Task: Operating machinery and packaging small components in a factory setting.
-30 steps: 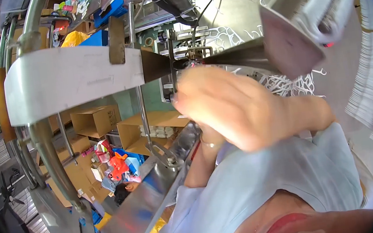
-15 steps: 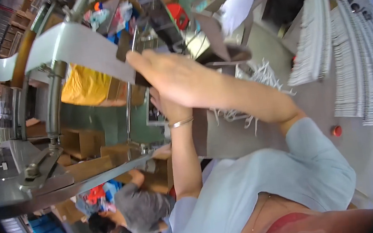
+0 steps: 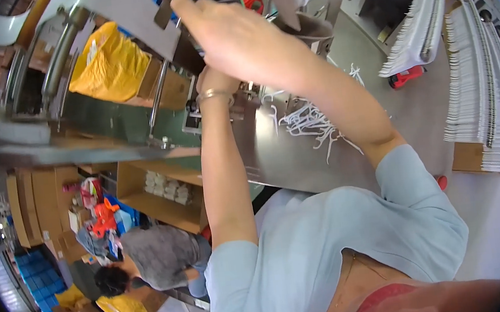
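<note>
My right hand (image 3: 225,31) reaches up and left across my left arm. One finger points toward a dark flat plate (image 3: 164,13) at the end of a white sheet (image 3: 131,24). Its other fingers curl down out of sight, and what they hold, if anything, is hidden. Beneath it lies my left hand (image 3: 216,80), with a bracelet (image 3: 214,93) at the wrist. The right hand and forearm cover its fingers. Close to both hands are a slim metal rod (image 3: 159,98) and metal machine parts (image 3: 244,102).
Small white hooked pieces (image 3: 311,120) lie heaped on the metal table (image 3: 289,167). White ridged pieces (image 3: 463,86) hang in rows at right. A yellow bag (image 3: 107,64) sits beyond the metal frame (image 3: 74,149). A person in grey (image 3: 162,257) bends by an open carton (image 3: 166,207) at lower left.
The view has shifted, so the machine and both hands appear higher. My right hand stays crossed over the left, near the dark plate. The other person and open carton show more fully.
</note>
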### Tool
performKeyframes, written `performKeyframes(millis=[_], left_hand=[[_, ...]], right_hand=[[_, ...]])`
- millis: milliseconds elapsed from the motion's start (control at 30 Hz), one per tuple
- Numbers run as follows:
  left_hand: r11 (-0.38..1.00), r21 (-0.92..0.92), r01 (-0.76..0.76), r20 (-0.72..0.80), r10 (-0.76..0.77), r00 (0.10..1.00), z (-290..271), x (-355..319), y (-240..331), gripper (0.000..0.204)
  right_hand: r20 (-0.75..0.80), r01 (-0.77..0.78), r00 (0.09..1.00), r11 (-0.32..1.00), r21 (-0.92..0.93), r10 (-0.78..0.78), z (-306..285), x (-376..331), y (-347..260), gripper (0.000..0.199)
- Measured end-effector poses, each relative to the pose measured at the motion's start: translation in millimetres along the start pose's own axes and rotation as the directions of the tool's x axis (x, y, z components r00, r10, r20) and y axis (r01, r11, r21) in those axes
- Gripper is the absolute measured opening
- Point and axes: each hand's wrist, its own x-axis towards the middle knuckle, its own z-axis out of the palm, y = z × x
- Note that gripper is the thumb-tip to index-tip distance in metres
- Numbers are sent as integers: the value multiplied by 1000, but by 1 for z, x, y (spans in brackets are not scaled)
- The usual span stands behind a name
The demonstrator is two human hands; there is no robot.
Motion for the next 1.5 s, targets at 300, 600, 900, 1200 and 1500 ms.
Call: performKeyframes(millis=[300,600,900,1200,1500], left_hand=[[961,141,-240,-232,267,935,57,39,-65,39],[922,-299,244,101,-224,969,0,-16,-2,17],[868,-468,166,124,-122,985,-4,-11,-12,18],[891,-382,244,65,-237,969,-7,-25,0,20],[990,-88,113,-105,-122,987,-13,-38,-2,20]], right_hand=[[-35,123,992,991,55,-121,-24,16,-16,23],[-95,135,988,979,152,-122,-41,24,-23,18],[-43,69,997,984,163,-62,-41,37,-24,19],[-256,274,941,941,199,-220,-42,8,-10,43],[7,101,994,956,275,-106,-40,14,-22,49]])
